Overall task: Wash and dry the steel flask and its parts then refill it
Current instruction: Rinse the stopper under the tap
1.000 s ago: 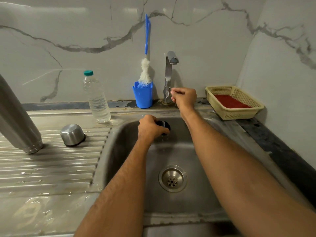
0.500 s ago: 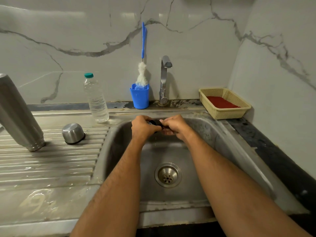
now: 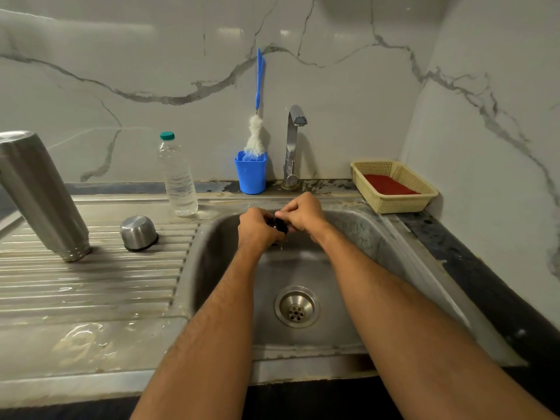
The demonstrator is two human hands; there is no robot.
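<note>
The left hand [image 3: 257, 227] curls round a small black flask stopper [image 3: 280, 224], holding it over the steel sink basin [image 3: 357, 234] below the chrome tap [image 3: 293, 140]. The right hand [image 3: 303, 212] pinches the same stopper from the other side; the stopper is mostly hidden, so its shape is hard to tell. A few drops fall beneath it. On the ribbed draining board [image 3: 91, 283] the tall steel flask body [image 3: 39, 192] stands upside down, with 1 small steel cup lid [image 3: 138, 232] inverted beside it. A clear plastic water bottle with a green cap [image 3: 177, 174] stands behind them.
</note>
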